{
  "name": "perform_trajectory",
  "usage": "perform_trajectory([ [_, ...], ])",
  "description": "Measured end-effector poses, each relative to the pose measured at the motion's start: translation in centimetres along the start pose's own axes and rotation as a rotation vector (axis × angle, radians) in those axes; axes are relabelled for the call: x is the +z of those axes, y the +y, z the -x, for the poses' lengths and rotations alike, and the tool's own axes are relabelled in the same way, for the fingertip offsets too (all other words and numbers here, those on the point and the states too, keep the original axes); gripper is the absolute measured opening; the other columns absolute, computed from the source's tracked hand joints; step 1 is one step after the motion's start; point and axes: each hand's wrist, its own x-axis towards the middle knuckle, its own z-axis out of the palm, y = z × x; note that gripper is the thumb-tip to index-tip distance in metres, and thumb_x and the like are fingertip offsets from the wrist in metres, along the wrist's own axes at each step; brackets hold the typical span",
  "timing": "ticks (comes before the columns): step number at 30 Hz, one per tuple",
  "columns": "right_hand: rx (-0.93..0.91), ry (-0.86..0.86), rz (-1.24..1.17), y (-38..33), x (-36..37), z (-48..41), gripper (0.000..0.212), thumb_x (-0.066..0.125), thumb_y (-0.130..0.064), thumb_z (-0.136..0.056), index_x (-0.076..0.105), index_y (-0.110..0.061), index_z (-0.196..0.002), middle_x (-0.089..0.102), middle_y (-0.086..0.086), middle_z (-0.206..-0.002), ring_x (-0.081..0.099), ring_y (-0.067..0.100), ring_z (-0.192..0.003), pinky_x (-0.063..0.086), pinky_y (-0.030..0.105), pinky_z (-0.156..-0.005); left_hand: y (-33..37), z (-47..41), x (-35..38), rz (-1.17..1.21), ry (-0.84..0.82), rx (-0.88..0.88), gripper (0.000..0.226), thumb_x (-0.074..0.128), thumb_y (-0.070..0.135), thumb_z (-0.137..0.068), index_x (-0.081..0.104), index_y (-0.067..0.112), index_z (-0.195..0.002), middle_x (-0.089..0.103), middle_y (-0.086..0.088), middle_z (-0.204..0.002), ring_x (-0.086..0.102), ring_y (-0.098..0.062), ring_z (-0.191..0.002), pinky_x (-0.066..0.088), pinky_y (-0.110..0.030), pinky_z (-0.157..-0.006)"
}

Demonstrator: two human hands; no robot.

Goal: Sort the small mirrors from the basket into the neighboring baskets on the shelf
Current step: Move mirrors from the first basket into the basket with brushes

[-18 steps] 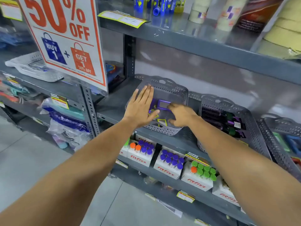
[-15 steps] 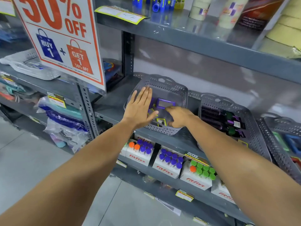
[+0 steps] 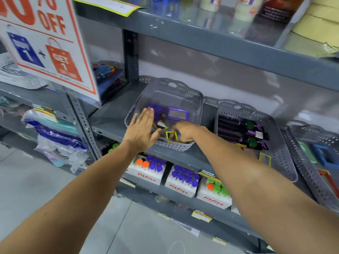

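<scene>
While several mirrors are still lying in the basket (image 3: 199, 99), a yellow-framed mirror (image 3: 171, 136) is being pinched there by the right hand (image 3: 183, 132); the left hand (image 3: 142, 133) is being held flat, empty; sorting is judged barely begun.

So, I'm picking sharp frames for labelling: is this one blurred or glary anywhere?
Head view: the sale sign and top-shelf goods are motion-smeared; the left hand is slightly soft; glare streaks the back panel; the purple mirror stays readable.
</scene>
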Motion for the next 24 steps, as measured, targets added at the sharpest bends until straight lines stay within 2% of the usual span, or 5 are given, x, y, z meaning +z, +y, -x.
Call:
perform_trajectory([
  [5, -0.01, 0.024, -0.032, 0.7, 0.2, 0.0, 0.04, 0.057, -0.011, -0.078, 0.059, -0.01, -0.118, 0.061, 0.016, -0.121, 0.058, 0.035, -0.106, 0.053, 0.041, -0.089, 0.0, -0.3, 0.5, 0.007, 0.011, 0.0, 0.091, 0.008, 0.06, -0.08, 0.03, -0.004, -0.141, 0.035, -0.023, -0.146, 0.027, -0.031, -0.139, 0.011, -0.043, -0.116],
  [12, -0.013, 0.073, -0.112, 1.3, 0.2, 0.1, 0.016, 0.063, -0.017, -0.072, 0.069, -0.013, -0.086, 0.069, 0.009, -0.089, 0.065, 0.028, -0.079, 0.059, 0.036, -0.069, -0.2, -0.6, 0.9, -0.037, -0.027, 0.005, 0.084, 0.014, 0.056, -0.083, 0.052, -0.007, -0.124, 0.058, -0.028, -0.122, 0.051, -0.039, -0.117, 0.026, -0.05, -0.108],
  [16, -0.051, 0.148, -0.178, 2.0, -1.6, 1.6, 0.021, 0.075, -0.023, -0.071, 0.073, -0.016, -0.09, 0.059, 0.001, -0.078, 0.057, 0.018, -0.07, 0.045, 0.027, -0.058, -0.4, -0.6, 0.9, -0.051, -0.06, 0.004, 0.086, 0.011, 0.055, -0.081, 0.049, -0.006, -0.128, 0.056, -0.026, -0.127, 0.046, -0.035, -0.126, 0.023, -0.048, -0.11],
  [21, -0.022, 0.32, -0.198, 5.8, -4.8, 5.4, 0.024, 0.077, -0.029, -0.069, 0.075, -0.022, -0.092, 0.066, 0.003, -0.096, 0.064, 0.021, -0.092, 0.053, 0.03, -0.08, 1.0, -0.9, -0.6, -0.045, -0.071, 0.033, 0.078, 0.015, 0.043, -0.079, 0.035, -0.002, -0.139, 0.043, -0.02, -0.142, 0.03, -0.027, -0.138, 0.011, -0.041, -0.116],
  [24, 0.014, 0.4, -0.222, 9.3, -5.7, 8.3, 0.025, 0.081, -0.03, -0.065, 0.076, -0.024, -0.089, 0.06, -0.002, -0.089, 0.061, 0.019, -0.09, 0.052, 0.033, -0.086, 3.7, -1.6, -1.6, -0.088, -0.057, 0.102, 0.07, 0.021, 0.039, -0.085, 0.029, -0.002, -0.142, 0.036, -0.019, -0.147, 0.024, -0.027, -0.141, 0.008, -0.04, -0.117],
])
